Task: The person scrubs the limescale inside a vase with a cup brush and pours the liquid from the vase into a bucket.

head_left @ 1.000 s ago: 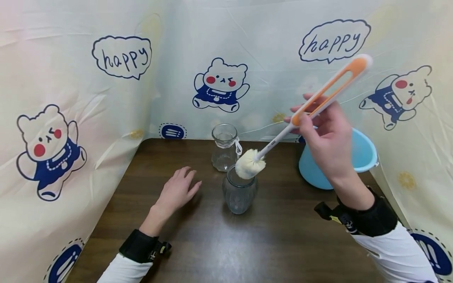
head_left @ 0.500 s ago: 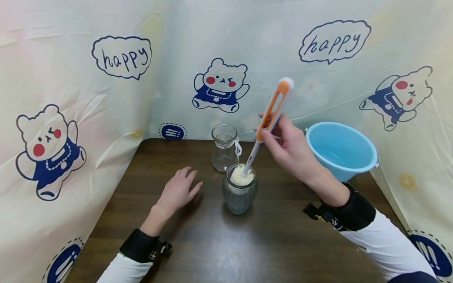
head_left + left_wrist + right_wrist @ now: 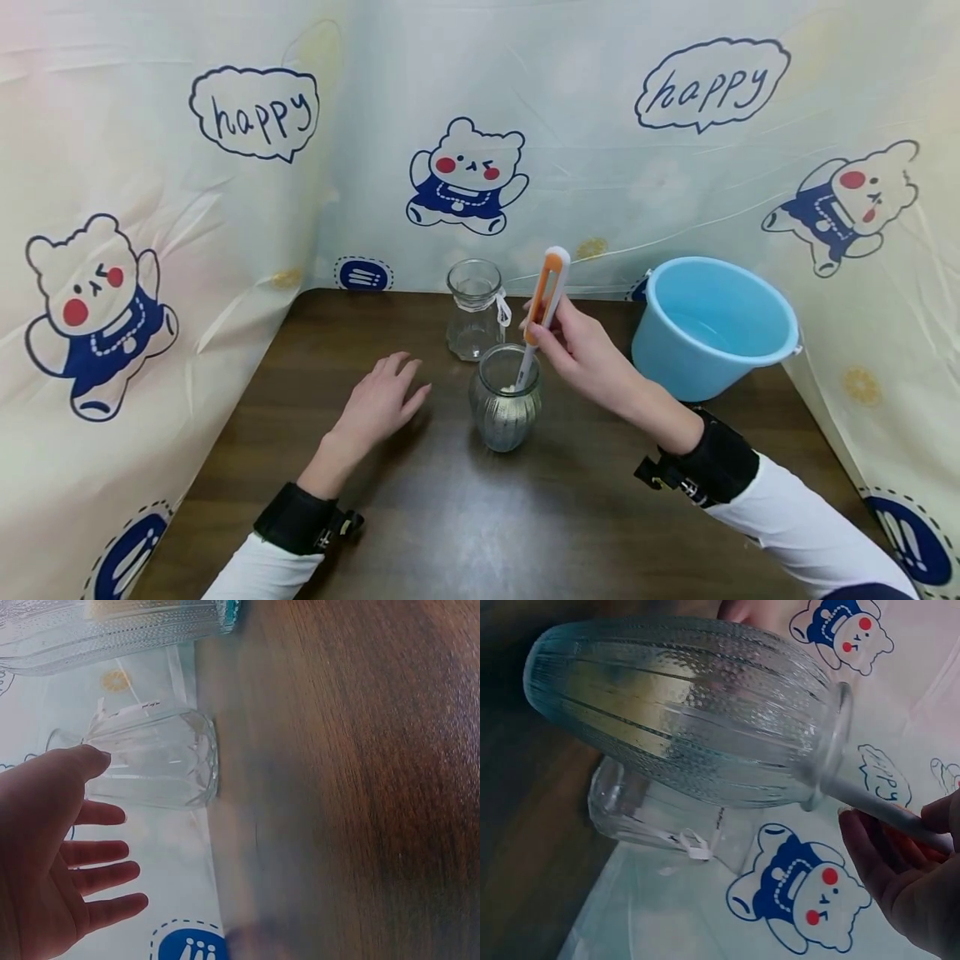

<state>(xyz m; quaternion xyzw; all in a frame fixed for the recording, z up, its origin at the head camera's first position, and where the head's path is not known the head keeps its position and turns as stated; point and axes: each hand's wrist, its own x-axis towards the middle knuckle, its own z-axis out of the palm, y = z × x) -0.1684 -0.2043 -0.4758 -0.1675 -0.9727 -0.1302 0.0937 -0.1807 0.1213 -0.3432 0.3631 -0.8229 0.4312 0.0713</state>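
My right hand (image 3: 581, 354) grips the orange-and-white handle of a bottle brush (image 3: 550, 287), which leans a little to the right. The brush's pale sponge head is down inside a ribbed glass vase (image 3: 504, 421); through the glass in the right wrist view it shows as a yellowish patch (image 3: 622, 712). Left of the vase, my left hand (image 3: 378, 404) is held low over the table with its fingers spread, touching neither glass. In the left wrist view that hand (image 3: 52, 847) holds nothing.
Behind the ribbed vase stands a clear glass jar (image 3: 474, 321) with a white ribbon at its neck. A light blue bucket (image 3: 716, 317) sits at the back right of the dark wooden table (image 3: 600, 517). A printed curtain (image 3: 585, 167) hangs behind.
My right hand has moved left and down, lowering the brush head from above the vase's mouth to deep inside it. My left hand has stayed about where it was.
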